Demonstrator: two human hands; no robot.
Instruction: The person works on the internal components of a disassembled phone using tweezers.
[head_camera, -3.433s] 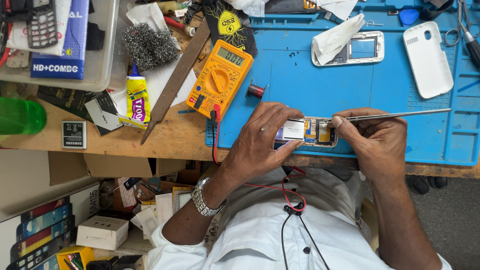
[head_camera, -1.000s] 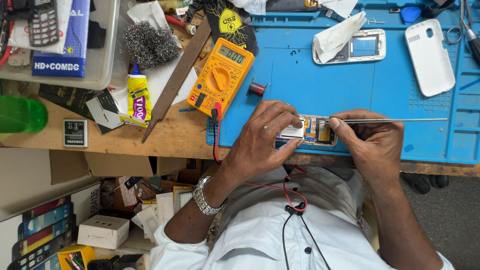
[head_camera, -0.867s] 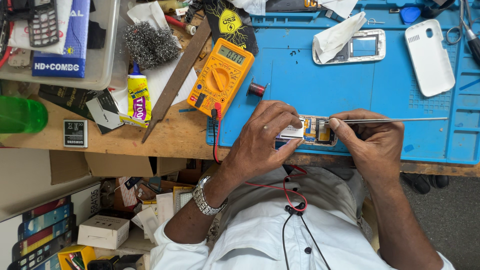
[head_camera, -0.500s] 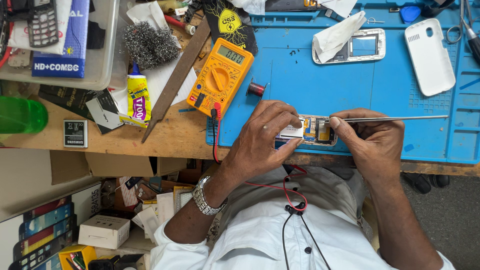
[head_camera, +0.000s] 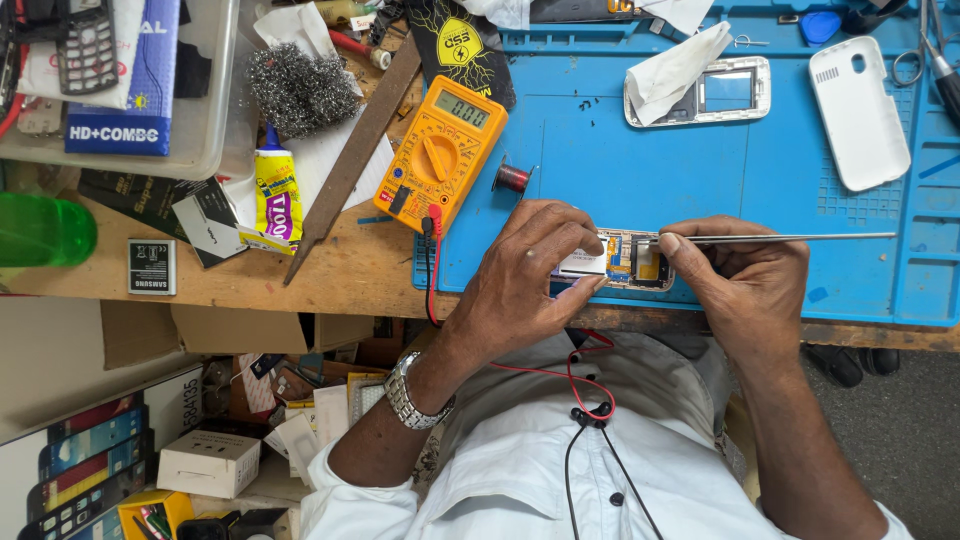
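Observation:
An opened small phone with its circuit board bare (head_camera: 632, 262) lies at the near edge of a blue work mat (head_camera: 600, 140). My left hand (head_camera: 525, 275), with a metal watch on its wrist, grips the phone's left end between thumb and fingers. My right hand (head_camera: 740, 280) pinches long thin metal tweezers (head_camera: 800, 238). They lie level, with the tip on the board and the tail pointing right. An orange multimeter (head_camera: 440, 150) sits just left of the mat, and its red and black leads (head_camera: 432, 270) run down off the bench edge.
On the mat are a white phone back cover (head_camera: 858, 110), a phone frame (head_camera: 725, 92) under a tissue (head_camera: 670, 70), and a small wire spool (head_camera: 512, 178). To the left lie a metal file (head_camera: 350, 160), glue tube (head_camera: 275, 190), steel wool (head_camera: 300, 90), green bottle (head_camera: 40, 228) and plastic tray (head_camera: 215, 100).
The tail of the tweezers has dropped from slightly raised to level. Both hands stay on the phone almost unmoved.

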